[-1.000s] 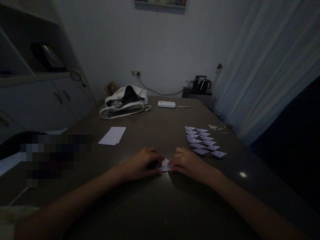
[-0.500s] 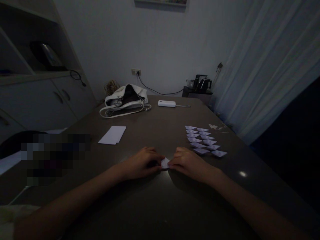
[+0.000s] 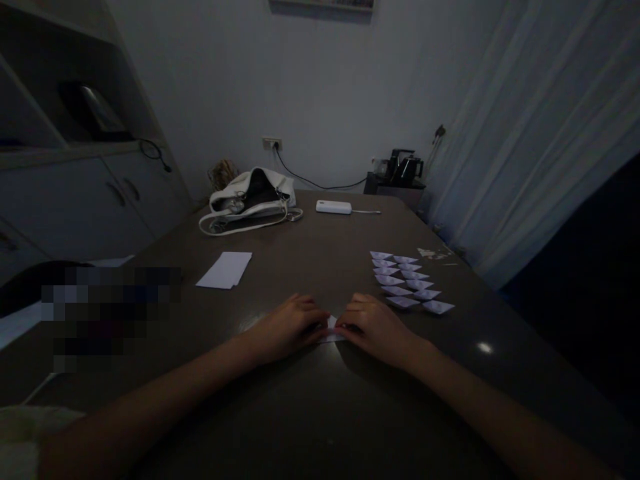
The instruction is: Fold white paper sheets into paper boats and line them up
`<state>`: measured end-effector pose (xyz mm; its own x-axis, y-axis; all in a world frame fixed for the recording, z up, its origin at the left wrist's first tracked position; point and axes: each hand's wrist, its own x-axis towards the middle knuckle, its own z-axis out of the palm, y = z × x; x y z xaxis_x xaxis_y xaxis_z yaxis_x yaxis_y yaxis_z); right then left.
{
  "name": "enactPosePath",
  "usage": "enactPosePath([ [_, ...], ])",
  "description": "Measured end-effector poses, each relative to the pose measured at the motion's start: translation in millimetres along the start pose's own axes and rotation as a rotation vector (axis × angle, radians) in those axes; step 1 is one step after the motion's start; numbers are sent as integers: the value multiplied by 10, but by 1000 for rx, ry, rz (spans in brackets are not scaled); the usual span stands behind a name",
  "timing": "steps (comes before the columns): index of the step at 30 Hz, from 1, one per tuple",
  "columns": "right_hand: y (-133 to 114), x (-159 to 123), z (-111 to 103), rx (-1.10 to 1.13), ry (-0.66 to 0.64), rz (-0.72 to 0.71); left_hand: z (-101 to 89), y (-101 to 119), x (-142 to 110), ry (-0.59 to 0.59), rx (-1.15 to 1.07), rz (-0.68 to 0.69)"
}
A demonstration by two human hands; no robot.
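Observation:
Between my two hands, low over the dark table [image 3: 330, 413], is a small folded piece of white paper [image 3: 332, 338]. My left hand [image 3: 290, 327] pinches its left side with thumb and fingertips. From the other side my right hand [image 3: 373, 327] pinches the right part, its thumb close to the left one. Fingers cover much of the paper, so its full shape is hidden. To the right, several folded paper boats [image 3: 400, 283] stand in two slanting rows. A stack of blank white paper [image 3: 225, 270] lies to the left.
Toward the back of the table sit a white bag [image 3: 255, 200] and a white power bank [image 3: 333, 208] with a short cable. Paper scraps [image 3: 434, 253] lie near the right edge. Beyond it hangs a pale curtain [image 3: 480, 167]. A blurred-out patch [image 3: 105, 307] covers the left side.
Both hands have shifted slightly on the folded paper, thumbs now nearer each other. A flat lower strip of the paper now shows below the thumbs. The other things have stayed put.

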<state>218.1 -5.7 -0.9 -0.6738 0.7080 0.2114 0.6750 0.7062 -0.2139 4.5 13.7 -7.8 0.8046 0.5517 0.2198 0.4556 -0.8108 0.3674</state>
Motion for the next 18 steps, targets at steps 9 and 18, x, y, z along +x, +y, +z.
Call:
enactPosePath([
  [9, 62, 32, 131, 73, 87, 74, 92, -85, 21, 94, -239, -116],
  [18, 58, 34, 112, 156, 99, 120, 65, -58, 33, 88, -251, -132],
])
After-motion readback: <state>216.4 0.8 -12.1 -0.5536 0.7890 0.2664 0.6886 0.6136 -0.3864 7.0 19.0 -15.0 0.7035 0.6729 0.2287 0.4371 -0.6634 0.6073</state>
